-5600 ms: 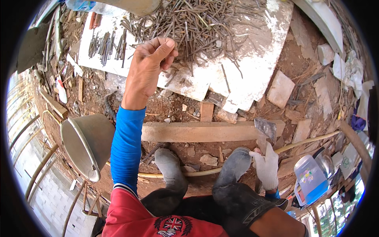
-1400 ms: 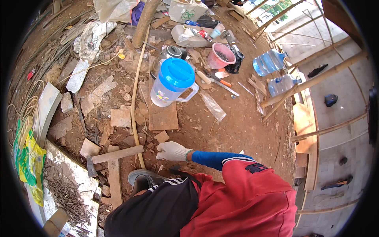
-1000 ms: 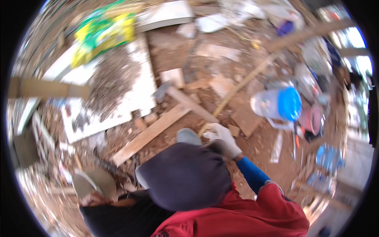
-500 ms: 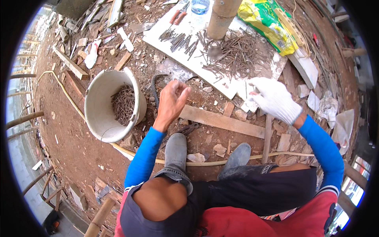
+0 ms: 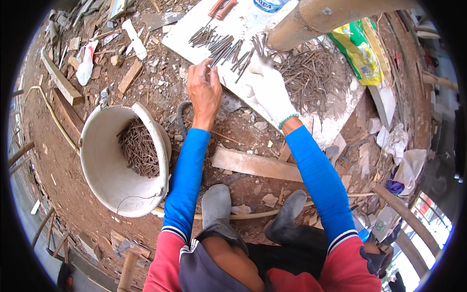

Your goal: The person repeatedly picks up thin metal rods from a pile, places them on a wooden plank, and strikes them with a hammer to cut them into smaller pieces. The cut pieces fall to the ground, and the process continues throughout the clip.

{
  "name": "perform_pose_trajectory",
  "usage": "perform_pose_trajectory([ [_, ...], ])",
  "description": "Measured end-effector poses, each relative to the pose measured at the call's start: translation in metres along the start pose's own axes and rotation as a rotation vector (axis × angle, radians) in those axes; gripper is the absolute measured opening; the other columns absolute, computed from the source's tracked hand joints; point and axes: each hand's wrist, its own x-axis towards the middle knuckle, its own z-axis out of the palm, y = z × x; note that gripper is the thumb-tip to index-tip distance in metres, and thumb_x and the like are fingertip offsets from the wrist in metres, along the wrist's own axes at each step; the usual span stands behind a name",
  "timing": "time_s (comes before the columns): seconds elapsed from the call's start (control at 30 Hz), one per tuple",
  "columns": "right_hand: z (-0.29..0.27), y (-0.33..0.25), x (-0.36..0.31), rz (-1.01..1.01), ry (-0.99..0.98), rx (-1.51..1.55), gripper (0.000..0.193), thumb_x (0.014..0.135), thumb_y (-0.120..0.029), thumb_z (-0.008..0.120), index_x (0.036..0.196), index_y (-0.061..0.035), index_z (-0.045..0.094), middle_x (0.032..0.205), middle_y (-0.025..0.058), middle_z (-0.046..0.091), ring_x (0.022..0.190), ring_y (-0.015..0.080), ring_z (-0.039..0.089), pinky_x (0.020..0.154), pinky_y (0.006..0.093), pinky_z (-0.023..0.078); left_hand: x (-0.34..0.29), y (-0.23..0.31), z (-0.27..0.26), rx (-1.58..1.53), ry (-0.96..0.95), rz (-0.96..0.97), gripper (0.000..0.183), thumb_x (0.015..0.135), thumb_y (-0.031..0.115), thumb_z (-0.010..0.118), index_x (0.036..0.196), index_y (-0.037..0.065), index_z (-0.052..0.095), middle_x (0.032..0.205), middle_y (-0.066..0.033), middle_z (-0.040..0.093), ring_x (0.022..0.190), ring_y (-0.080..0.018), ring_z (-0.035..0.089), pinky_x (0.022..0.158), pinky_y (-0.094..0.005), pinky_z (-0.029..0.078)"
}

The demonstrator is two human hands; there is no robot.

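My bare left hand [image 5: 203,90] is just off the near-left edge of a white board [image 5: 181,40]. Its fingers are bent, the thumb stands apart, and I see nothing in it. My right hand [image 5: 270,92], in a white knit glove, reaches over the board between two lots of rusty nails. To its left, nails [image 5: 224,50] lie in small, roughly lined-up bunches; to its right spreads a loose pile of nails [image 5: 311,73]. Its fingertips are by a few nails, partly blurred, so their grip is unclear. A whitish bucket [image 5: 99,160] with many nails [image 5: 140,148] inside stands tilted left of my left arm.
A thick round post [image 5: 335,19] rises from the board. Beyond lie red-handled pliers [image 5: 223,9], a clear plastic bottle [image 5: 266,7] and a yellow-green sack [image 5: 357,53]. A wooden plank [image 5: 258,163] and a yellow hose [image 5: 243,216] lie before my boots. Rubble covers the dirt.
My right hand has moved left over the board, to between the nail bunches and the pile. My left hand has moved up and slightly left, towards the board's edge. The view has shifted too.
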Motion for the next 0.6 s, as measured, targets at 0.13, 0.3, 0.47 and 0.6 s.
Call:
perform_pose_trajectory([
  [0.13, 0.002, -0.018, 0.003, 0.055, -0.013, 0.081, 0.026, 0.104, -0.014, 0.067, 0.125, 0.0011, 0.072, 0.09, 0.0041, 0.075, 0.067, 0.0093, 0.067, 0.057, 0.0257, 0.054, 0.015, -0.009, 0.018, 0.115, 0.081, 0.021, 0.026, 0.103, 0.011, 0.073, 0.127, 0.002, 0.076, 0.101, -0.0108, 0.064, 0.09, -0.0228, 0.063, 0.078, -0.0406, 0.054],
  [0.3, 0.005, -0.018, 0.004, -0.094, 0.003, 0.004, 0.033, 0.103, -0.013, 0.068, 0.131, 0.0047, 0.071, 0.092, 0.0057, 0.076, 0.073, 0.0101, 0.07, 0.061, 0.0253, 0.055, 0.024, -0.002, 0.018, 0.106, -0.024, -0.083, 0.03, 0.1, 0.006, 0.074, 0.128, -0.004, 0.073, 0.099, -0.0149, 0.063, 0.098, -0.0295, 0.062, 0.088, -0.0441, 0.054],
  [0.47, -0.019, -0.006, 0.005, -0.367, 0.364, -0.633, 0.039, 0.099, -0.02, 0.075, 0.132, -0.0003, 0.072, 0.097, 0.012, 0.079, 0.085, 0.0234, 0.076, 0.075, 0.0371, 0.06, 0.023, -0.008, 0.015, 0.022, -0.003, -0.032, 0.031, 0.1, 0.007, 0.074, 0.129, -0.002, 0.073, 0.101, -0.0149, 0.066, 0.097, -0.0291, 0.063, 0.087, -0.0438, 0.054],
  [0.6, -0.038, -0.024, 0.015, -0.134, 0.352, -1.053, 0.036, 0.093, -0.037, 0.081, 0.114, -0.008, 0.074, 0.098, 0.0152, 0.078, 0.093, 0.0371, 0.076, 0.08, 0.049, 0.058, 0.019, 0.011, 0.011, -0.025, 0.035, -0.123, 0.027, 0.098, 0.005, 0.074, 0.125, -0.003, 0.073, 0.105, -0.016, 0.069, 0.094, -0.0292, 0.066, 0.08, -0.043, 0.054],
])
